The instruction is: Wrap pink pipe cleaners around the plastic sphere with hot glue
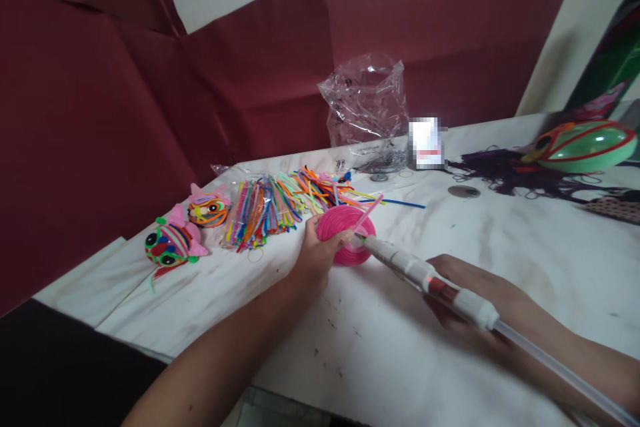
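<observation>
My left hand point(323, 247) is closed on the edge of a bright pink round piece point(336, 217), ringed with what look like coiled pipe cleaners. A loose pink pipe cleaner end point(371, 209) sticks up from it to the right. My right hand point(463, 280) is wrapped round a white glue gun point(400, 261), with a long translucent glue stick point(555, 363) running out of its back. The nozzle points at the pink piece, close to my left fingertips. Whether it touches the piece I cannot tell.
Behind my left hand lies a bundle of colourful pipe cleaners point(273, 210) in clear plastic. Two decorated fish point(173, 243) sit to the left. A clear bag point(367, 113) stands at the back. Dark yarn point(500, 170) and a green balloon-like shape point(590, 145) are at right.
</observation>
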`<state>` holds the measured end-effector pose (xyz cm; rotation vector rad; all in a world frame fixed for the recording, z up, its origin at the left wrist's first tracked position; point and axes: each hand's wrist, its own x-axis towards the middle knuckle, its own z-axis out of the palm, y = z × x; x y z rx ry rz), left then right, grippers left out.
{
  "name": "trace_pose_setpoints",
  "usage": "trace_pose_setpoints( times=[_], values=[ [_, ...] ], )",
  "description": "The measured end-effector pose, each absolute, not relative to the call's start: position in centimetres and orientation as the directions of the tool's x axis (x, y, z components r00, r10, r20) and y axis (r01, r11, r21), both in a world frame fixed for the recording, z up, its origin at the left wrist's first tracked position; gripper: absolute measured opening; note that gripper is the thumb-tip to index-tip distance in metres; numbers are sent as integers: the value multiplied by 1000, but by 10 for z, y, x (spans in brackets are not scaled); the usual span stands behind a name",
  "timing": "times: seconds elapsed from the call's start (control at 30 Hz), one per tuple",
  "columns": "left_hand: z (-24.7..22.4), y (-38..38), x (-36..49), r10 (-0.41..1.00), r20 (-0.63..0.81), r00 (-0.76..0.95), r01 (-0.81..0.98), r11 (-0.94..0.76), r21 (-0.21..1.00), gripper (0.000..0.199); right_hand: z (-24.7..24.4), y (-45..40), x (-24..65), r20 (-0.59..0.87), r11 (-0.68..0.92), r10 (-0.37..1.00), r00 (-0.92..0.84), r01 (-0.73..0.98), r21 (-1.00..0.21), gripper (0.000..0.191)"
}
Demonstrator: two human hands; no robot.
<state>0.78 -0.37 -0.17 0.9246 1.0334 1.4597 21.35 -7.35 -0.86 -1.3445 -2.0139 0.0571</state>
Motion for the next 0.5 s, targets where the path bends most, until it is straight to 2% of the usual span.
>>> trace_pose_setpoints(
  times=[0.1,0.23,0.3,0.4,0.5],
  values=[
    [-2,-3,8,991,17,-135,-318,-59,946,70,-6,-74,211,505,515,816,-280,750,-415,14],
    [-2,-3,7,991,11,-133,-318,-53,947,68,1,-75,210,443,435,858,-262,829,-353,18],
    [-2,-3,7,991,12,-134,-319,-55,946,68,3,-76,211,456,457,846,-278,818,-349,18],
    [-2,-3,7,989,11,-147,-329,-59,943,67,1,-77,212,506,531,809,-299,742,-409,16],
    [-2,-3,7,990,12,-144,-332,-60,941,67,-2,-75,211,511,469,829,-229,783,-409,13]
  ],
)
